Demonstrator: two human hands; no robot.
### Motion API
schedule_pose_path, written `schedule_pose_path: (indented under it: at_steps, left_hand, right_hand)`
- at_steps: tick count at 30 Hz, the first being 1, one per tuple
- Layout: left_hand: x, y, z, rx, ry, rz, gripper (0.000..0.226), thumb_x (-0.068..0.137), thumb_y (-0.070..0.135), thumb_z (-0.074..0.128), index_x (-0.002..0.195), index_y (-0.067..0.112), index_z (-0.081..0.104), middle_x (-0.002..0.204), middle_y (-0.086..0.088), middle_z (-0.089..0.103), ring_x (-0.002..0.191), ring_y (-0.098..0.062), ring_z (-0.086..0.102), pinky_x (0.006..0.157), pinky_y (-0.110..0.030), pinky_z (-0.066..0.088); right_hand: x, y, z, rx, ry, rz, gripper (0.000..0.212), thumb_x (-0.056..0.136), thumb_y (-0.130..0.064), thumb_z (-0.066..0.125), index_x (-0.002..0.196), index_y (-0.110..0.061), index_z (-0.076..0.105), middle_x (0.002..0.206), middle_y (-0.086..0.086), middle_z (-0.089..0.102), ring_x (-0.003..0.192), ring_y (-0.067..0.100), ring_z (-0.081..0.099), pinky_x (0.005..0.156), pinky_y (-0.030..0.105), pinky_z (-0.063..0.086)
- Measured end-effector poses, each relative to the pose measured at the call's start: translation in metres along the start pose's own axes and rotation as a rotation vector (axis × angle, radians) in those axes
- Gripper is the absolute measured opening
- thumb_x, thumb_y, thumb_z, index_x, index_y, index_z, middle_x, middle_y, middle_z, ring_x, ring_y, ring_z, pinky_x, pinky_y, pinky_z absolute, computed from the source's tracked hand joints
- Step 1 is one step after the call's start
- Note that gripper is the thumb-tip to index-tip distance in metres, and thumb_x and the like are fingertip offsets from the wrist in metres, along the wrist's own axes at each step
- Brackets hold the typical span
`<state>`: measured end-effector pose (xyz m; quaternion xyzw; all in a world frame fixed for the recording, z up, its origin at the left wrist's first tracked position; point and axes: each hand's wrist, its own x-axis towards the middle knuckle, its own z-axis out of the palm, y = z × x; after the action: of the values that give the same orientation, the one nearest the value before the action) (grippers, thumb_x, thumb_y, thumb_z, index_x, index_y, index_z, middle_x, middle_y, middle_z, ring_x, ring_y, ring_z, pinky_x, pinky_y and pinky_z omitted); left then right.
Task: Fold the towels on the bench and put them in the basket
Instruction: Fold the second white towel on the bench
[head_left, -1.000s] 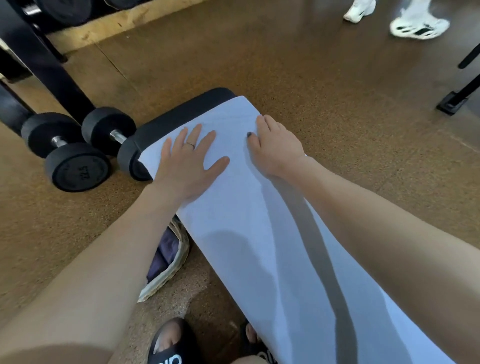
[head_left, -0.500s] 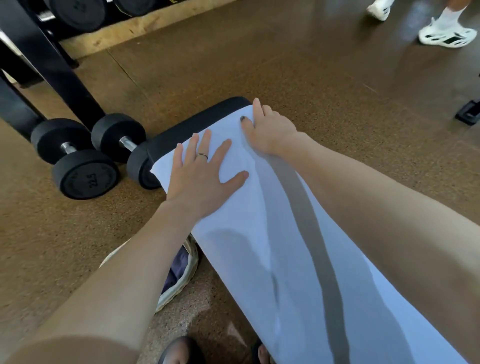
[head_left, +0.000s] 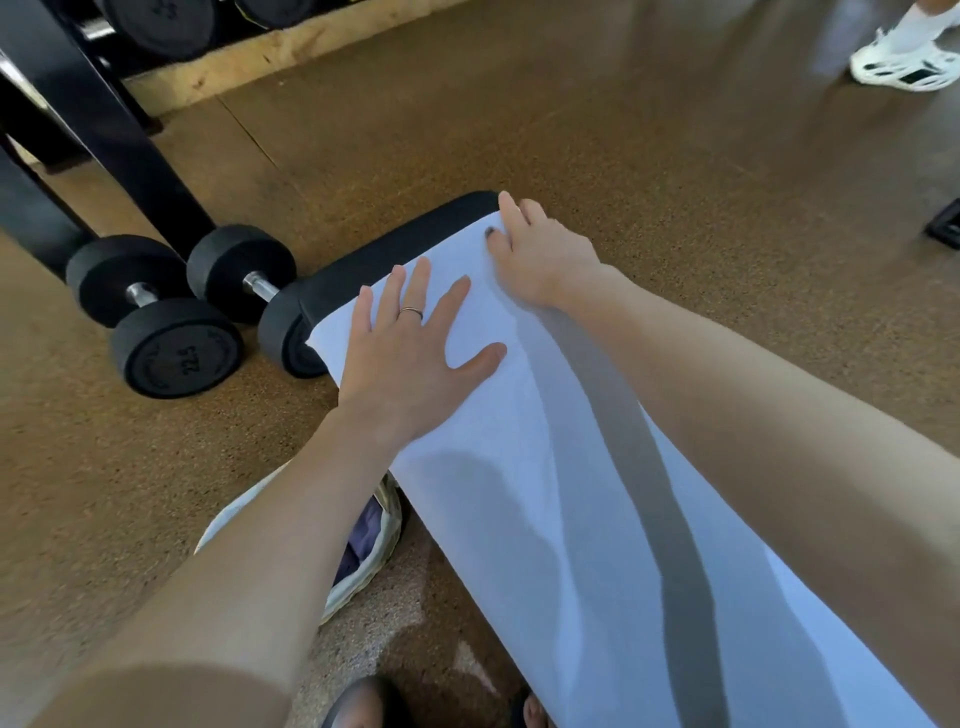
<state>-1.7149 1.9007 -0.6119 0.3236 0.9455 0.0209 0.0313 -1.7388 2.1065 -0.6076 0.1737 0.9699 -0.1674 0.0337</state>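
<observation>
A white towel lies spread lengthwise along the black bench, covering nearly all of it. My left hand lies flat with fingers spread on the towel near its far left corner. My right hand rests at the towel's far right corner, fingers reaching over the far edge and thumb on top; whether it pinches the cloth is unclear. A woven basket sits on the floor left of the bench, partly hidden under my left forearm, with dark blue cloth inside.
Black dumbbells lie on the floor left of the bench's far end, beside a black rack. Another person's white shoe is at the far right. My sandalled feet are at the bottom edge.
My right hand has slid from the middle of the towel's end to its far right corner. My left hand has stayed flat on the towel.
</observation>
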Motion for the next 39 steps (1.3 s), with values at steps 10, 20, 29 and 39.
schedule_pose_path:
  at_steps: [10,20,29,39]
  left_hand:
    - [-0.002,-0.015,-0.003,-0.460,0.270,-0.058,0.068,0.098,0.054,0.052,0.155,0.021,0.034,0.160,-0.002,0.033,0.150,-0.018,0.024,0.123,-0.033,0.017]
    - [-0.016,-0.067,-0.013,-1.122,0.163,-0.799,0.025,0.076,0.030,0.059,0.087,0.015,0.043,0.078,-0.005,0.037,0.071,-0.022,0.037,0.061,-0.035,0.031]
    - [-0.052,-0.040,-0.078,-1.078,0.079,-0.550,0.015,0.084,0.009,0.058,0.072,0.014,0.051,0.090,-0.014,0.063,0.081,-0.024,0.062,0.075,-0.041,0.055]
    - [-0.165,0.087,-0.157,-0.926,-0.246,0.098,0.019,0.069,0.014,0.052,0.068,0.003,0.037,0.070,-0.007,0.034,0.068,-0.021,0.031,0.062,-0.037,0.024]
  right_hand:
    - [0.012,0.000,-0.001,0.165,0.244,0.146,0.038,0.105,-0.034,0.029,0.121,-0.010,0.053,0.116,0.011,0.061,0.106,0.032,0.058,0.076,0.036,0.038]
    - [0.000,0.018,-0.038,0.437,0.264,0.192,0.031,0.088,-0.012,0.051,0.108,-0.022,0.072,0.103,0.003,0.071,0.095,0.026,0.066,0.078,0.032,0.056]
    - [-0.078,0.031,-0.095,0.688,0.315,0.180,0.022,0.084,-0.010,0.053,0.091,-0.019,0.072,0.083,-0.004,0.068,0.079,0.012,0.064,0.067,0.027,0.054]
    - [-0.253,0.112,-0.162,1.000,0.342,0.409,0.027,0.088,0.004,0.040,0.075,-0.009,0.060,0.083,0.017,0.058,0.074,0.030,0.070,0.073,0.039,0.063]
